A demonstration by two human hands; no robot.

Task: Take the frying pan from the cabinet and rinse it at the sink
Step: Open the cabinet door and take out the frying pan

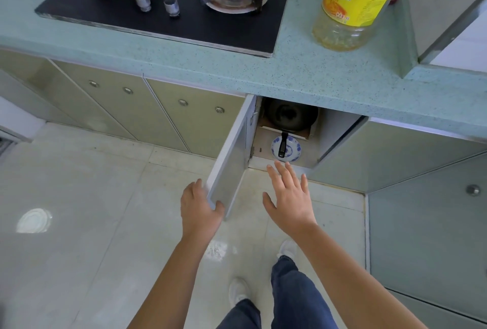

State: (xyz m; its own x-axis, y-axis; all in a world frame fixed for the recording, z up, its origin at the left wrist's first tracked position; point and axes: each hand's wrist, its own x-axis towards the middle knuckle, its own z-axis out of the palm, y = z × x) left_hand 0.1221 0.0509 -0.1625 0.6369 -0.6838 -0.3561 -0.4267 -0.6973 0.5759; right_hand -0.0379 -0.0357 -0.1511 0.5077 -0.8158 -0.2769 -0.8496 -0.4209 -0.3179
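Head view: your left hand (201, 206) grips the cabinet door (228, 160) edge; your right hand (290, 197), fingers spread and empty, is nearer. Just beyond it, the frying pan (291, 115) sits inside the cabinet, handle (283, 144) pointing toward you over a blue-patterned plate (296, 148).

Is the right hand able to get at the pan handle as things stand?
Probably yes. The left hand holds the door open, and the pan handle sticks out over a plate toward the open right hand, with nothing in between.
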